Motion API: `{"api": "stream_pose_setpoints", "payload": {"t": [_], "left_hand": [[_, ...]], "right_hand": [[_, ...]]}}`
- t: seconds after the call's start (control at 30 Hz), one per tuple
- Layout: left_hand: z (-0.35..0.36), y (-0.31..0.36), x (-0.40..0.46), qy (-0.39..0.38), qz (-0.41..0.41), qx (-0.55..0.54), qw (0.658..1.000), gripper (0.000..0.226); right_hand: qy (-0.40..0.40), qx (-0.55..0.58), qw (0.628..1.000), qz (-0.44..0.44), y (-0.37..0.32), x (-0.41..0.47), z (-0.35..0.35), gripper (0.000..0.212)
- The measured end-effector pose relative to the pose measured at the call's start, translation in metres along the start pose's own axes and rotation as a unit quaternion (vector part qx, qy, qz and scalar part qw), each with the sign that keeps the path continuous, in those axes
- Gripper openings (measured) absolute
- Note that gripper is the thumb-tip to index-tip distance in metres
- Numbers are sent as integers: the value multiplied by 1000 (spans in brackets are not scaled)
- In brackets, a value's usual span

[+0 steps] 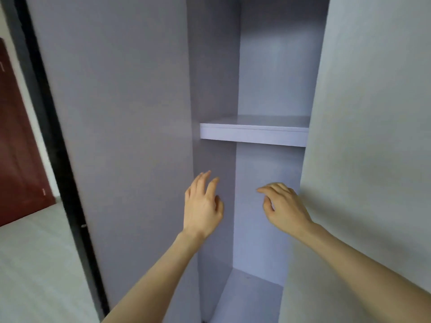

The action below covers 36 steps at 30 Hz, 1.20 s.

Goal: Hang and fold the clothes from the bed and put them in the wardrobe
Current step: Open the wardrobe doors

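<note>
— Two hands are up in front of the wardrobe (275,89), and neither holds a thing. I see no clothes from where this looks.

— How are the fingers?

— The left hand (203,206) has its fingers loosely spread and pointing up, hovering at the front edge of the left side panel (140,136); whether it touches that edge, I cannot tell. The right hand (284,206) is relaxed, fingers lightly bent and aimed left, just off the edge of the right panel (373,136).

— And room inside?

— One narrow bay runs between the two panels. A shelf (254,135) crosses it above the hands, its front lip square to us. Below, the bay drops to the wardrobe's floor (247,299). Both hands sit in the opening under the shelf, apart from each other.

— Off to the left?

— A black upright strip (58,148), then a dark red door (18,148).
</note>
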<state>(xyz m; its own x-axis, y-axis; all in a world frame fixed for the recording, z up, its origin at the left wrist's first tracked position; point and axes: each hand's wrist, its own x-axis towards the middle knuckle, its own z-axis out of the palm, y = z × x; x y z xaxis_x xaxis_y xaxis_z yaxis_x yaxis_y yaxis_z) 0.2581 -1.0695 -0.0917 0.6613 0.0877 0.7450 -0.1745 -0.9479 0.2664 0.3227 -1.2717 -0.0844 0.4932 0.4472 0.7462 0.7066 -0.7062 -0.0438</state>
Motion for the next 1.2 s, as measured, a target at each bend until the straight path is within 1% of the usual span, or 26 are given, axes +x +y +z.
{"api": "stream_pose_setpoints", "payload": {"t": [0.07,0.17,0.23,0.3,0.4,0.47,0.5,0.57,0.63,0.73,0.8,0.9,0.93,1.0,1.1,1.2], "left_hand": [[27,34,28,-42,-3,-45,998,45],[56,78,66,-58,-2,-142,988,48],[68,105,89,-89,-43,-243,965,53],[76,129,110,-126,-79,-328,933,61],[87,163,130,-186,-73,-394,897,71],[92,177,135,-225,-68,-437,868,69],[94,184,139,-235,-65,-456,856,66],[95,188,146,-237,-89,-482,839,69],[88,186,148,-248,-111,-484,832,69],[75,185,140,-237,-79,-470,847,48],[62,183,125,-229,-62,-476,847,45],[39,176,103,-231,-23,-489,841,49],[28,174,91,-246,-3,-488,837,51],[10,173,77,-251,31,-493,833,58],[-13,181,54,-273,88,-507,813,62],[-28,193,33,-288,144,-506,800,68]], "right_hand": [[17,-23,999,16,39,-4,-20,40],[56,-65,996,22,82,-3,-46,39],[83,-95,992,23,102,1,-62,39],[94,-128,987,33,117,4,-73,41],[85,-184,978,51,134,5,-82,46],[66,-202,975,63,142,0,-78,49],[57,-208,974,70,146,-3,-77,50],[46,-210,973,81,151,-10,-76,51],[36,-203,975,86,150,-18,-77,49],[33,-178,978,100,142,-32,-82,52],[45,-164,980,107,128,-40,-90,53],[62,-139,981,120,101,-53,-99,52],[66,-133,979,137,85,-64,-103,53],[56,-97,980,164,64,-77,-108,55],[56,-71,974,205,31,-104,-125,60],[80,-58,969,227,5,-133,-144,64]]}}
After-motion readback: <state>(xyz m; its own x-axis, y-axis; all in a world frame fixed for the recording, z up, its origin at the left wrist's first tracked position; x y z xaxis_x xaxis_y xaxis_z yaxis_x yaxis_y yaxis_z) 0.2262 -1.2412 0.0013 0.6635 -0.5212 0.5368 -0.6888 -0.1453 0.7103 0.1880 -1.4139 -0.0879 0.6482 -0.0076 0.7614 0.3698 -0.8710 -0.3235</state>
